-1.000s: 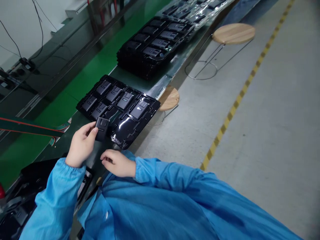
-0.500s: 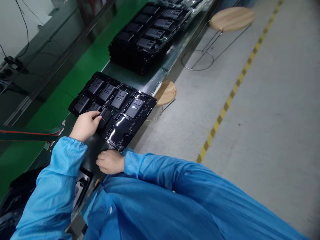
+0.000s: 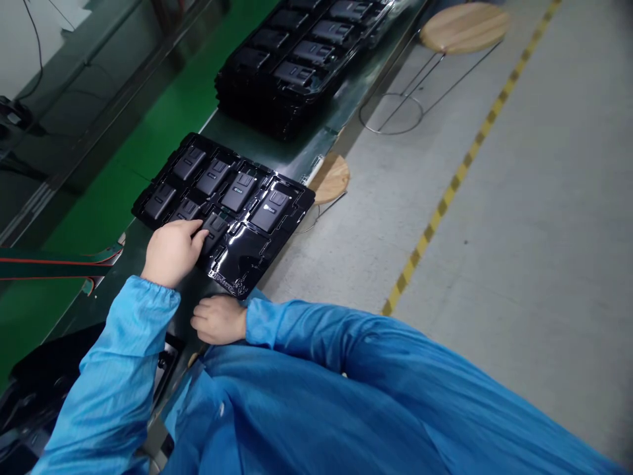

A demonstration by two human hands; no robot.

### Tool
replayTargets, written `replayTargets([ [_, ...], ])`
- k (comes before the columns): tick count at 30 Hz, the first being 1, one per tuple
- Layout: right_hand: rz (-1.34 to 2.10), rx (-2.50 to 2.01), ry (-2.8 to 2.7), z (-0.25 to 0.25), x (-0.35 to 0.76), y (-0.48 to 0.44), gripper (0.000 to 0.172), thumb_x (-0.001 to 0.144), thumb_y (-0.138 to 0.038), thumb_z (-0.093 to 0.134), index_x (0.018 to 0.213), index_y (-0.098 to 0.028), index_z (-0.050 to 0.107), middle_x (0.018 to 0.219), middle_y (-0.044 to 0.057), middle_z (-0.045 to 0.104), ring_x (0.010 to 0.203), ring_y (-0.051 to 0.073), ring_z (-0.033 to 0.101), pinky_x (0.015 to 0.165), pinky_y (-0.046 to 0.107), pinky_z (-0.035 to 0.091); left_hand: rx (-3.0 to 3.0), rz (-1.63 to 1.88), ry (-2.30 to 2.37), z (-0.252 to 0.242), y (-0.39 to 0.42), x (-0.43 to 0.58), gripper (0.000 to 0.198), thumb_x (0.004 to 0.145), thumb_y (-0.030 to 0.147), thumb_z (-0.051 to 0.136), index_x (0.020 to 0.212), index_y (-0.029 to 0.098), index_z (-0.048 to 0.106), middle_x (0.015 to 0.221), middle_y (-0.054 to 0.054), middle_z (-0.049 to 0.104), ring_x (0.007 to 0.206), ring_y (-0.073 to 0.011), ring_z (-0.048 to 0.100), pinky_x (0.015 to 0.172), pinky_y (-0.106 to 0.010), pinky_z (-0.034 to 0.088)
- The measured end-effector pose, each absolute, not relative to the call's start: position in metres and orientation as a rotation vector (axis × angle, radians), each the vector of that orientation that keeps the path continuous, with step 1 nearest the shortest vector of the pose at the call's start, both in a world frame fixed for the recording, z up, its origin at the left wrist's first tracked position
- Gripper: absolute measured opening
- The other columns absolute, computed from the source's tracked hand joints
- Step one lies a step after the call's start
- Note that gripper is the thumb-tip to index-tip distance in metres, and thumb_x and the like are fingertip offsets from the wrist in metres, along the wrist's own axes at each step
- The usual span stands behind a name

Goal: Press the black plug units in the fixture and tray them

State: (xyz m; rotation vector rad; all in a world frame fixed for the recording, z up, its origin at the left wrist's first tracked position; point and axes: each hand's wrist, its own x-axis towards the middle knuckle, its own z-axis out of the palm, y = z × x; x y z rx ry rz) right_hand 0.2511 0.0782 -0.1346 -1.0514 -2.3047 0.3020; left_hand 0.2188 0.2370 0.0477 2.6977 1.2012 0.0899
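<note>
A glossy black plastic tray [image 3: 237, 267] lies on the bench, with several black rectangular devices seated in its slots. My left hand [image 3: 172, 252] is at the tray's near left corner, its fingertips pressed against one black device [image 3: 215, 231] in a near slot. The fingers cover part of the slot beside it. My right hand [image 3: 218, 320] rests just below the tray's near edge, its fingers loosely curled and holding nothing. Both blue sleeves cover my forearms.
A tall stack of black trays [image 3: 297, 66] with devices stands beyond the tray. A green belt [image 3: 133, 145] runs along the bench's far side. Black items [image 3: 44, 389] lie at lower left. Wooden stools [image 3: 465, 26] and a yellow-black floor line [image 3: 459, 175] are to the right.
The black device held up in my left hand a second ago now sits in a tray slot. The view has shifted slightly, and my right hand has barely moved.
</note>
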Motion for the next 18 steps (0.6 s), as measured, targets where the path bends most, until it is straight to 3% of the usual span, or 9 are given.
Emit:
replayTargets([
  [6,0.289,-1.042,-2.312,-0.137,0.251,0.078,0.023,0.102,-0.037,0.055,0.094,-0.021,0.07,0.086,0.004,0.067,0.076,0.019,0.053,0.06,0.034,0.03,2.636,0.215,1.235,0.052,0.235,0.206,0.037,0.102,0.032,0.061,0.128,0.016,0.082,0.124,-0.016,0.082,0.115,-0.0355,0.077,0.103,-0.045,0.058],
  [18,0.224,-1.009,-2.329,-0.145,0.25,0.077,0.026,0.104,-0.04,0.055,0.095,-0.02,0.069,0.088,0.005,0.069,0.078,0.02,0.056,0.063,0.036,0.035,2.422,0.568,1.216,0.058,0.177,0.174,0.029,0.104,0.036,0.061,0.117,0.021,0.082,0.117,-0.009,0.083,0.108,-0.0273,0.078,0.1,-0.039,0.061],
])
